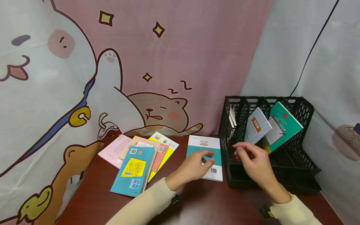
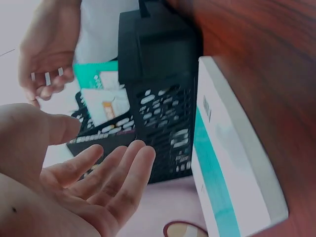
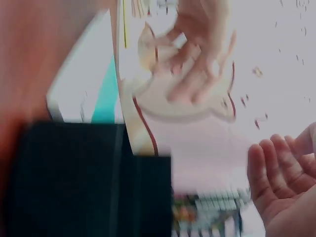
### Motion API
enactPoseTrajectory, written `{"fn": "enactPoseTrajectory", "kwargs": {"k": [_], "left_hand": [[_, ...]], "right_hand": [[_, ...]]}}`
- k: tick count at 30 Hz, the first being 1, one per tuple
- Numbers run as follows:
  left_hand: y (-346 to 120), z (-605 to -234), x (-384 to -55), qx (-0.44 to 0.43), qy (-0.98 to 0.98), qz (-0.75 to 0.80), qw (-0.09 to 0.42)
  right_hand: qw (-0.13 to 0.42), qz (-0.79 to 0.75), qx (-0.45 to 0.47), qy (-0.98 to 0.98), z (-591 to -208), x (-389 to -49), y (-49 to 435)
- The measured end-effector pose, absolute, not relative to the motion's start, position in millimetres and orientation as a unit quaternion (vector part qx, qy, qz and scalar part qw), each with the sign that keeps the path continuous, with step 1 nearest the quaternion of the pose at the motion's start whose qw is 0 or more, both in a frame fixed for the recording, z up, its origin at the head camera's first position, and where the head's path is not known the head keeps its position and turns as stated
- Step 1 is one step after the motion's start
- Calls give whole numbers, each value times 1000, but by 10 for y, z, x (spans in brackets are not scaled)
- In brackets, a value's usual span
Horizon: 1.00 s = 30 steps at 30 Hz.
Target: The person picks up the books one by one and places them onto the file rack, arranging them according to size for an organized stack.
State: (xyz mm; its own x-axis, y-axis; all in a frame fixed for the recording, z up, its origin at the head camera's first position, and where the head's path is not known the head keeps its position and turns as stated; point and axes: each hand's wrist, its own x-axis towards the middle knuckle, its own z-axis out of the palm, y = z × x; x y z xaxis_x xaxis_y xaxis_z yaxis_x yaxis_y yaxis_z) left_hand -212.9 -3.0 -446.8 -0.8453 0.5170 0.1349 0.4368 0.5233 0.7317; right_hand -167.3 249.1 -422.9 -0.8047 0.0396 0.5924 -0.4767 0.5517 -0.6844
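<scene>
Honestly, it looked like the reaching stage: left hand loose and empty near the white-and-teal book on the desk, right hand equally empty by the black file organizer, so lifting that book probably called for an edge grip.

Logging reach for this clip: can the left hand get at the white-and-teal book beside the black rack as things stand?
Probably yes: the empty left hand is close by the white-and-teal book, with nothing lying on it or between them.
</scene>
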Motion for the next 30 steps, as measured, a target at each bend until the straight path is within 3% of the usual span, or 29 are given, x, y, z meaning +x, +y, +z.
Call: {"fn": "enactPoseTrajectory", "kwargs": {"k": [7,16,23,30], "left_hand": [[-424,-4397,-2130,235,886,399,12],[-1064,-4351,-2079,167,889,425,-23],[-1612,-4272,-2130,89,881,463,-32],[-2166,-4411,-2206,53,927,361,-83]], "right_hand": [[116,535,133,-826,-4529,-1693,1986],[-42,621,117,-774,-4773,-1760,1429],[-129,649,117,-741,-4803,-1811,977],[-184,660,124,-718,-4839,-1810,559]]}}
